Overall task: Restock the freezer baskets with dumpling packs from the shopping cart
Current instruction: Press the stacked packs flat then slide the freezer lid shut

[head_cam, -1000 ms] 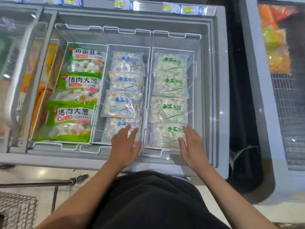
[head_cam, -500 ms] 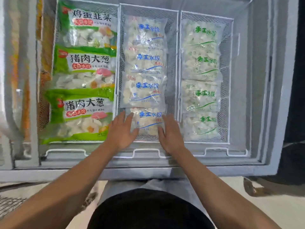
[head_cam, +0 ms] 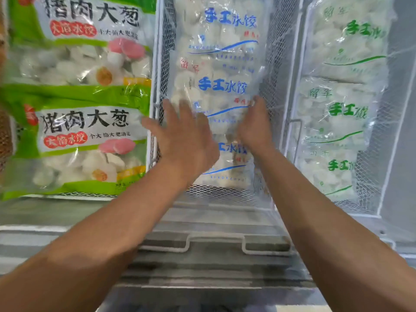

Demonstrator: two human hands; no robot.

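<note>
Blue-print pack [head_cam: 222, 86] | between both hands | left hand [head_cam: 182, 140] spread flat | right hand [head_cam: 255, 127] gripping edge

Bare mesh [head_cam: 225, 192] lies free before the blue-print packs [head_cam: 222, 86].

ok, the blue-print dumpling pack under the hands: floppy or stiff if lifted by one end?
The blue-print pack is thin clear film over loose lumpy dumplings, so it probably sags unless they are frozen together. The glossy film looks slippery. Both hands, left and right, lie on it; supporting both ends seems wise.
</note>
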